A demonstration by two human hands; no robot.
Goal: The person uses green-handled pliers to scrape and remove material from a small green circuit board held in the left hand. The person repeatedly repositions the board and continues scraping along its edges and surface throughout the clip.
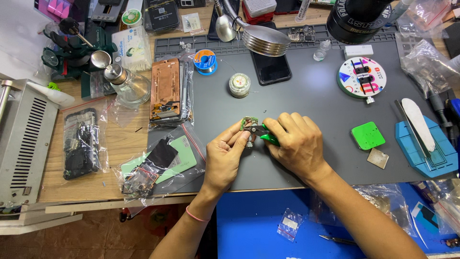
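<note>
My left hand (224, 156) pinches a small green circuit board (248, 122) between thumb and fingers, just above the grey work mat (306, 96). My right hand (296, 144) grips a small green-handled cutter (266, 134), its dark jaws touching the board's right edge. Both hands meet near the middle of the mat. A pink band circles my left wrist.
A black phone (271, 67), a solder spool (205, 61), a round tin (239, 85) and a lamp head (266, 39) lie behind the hands. Phone frames (166, 88) and bagged parts (158, 163) sit left; a green pad (367, 135) and blue holder (424, 144) right.
</note>
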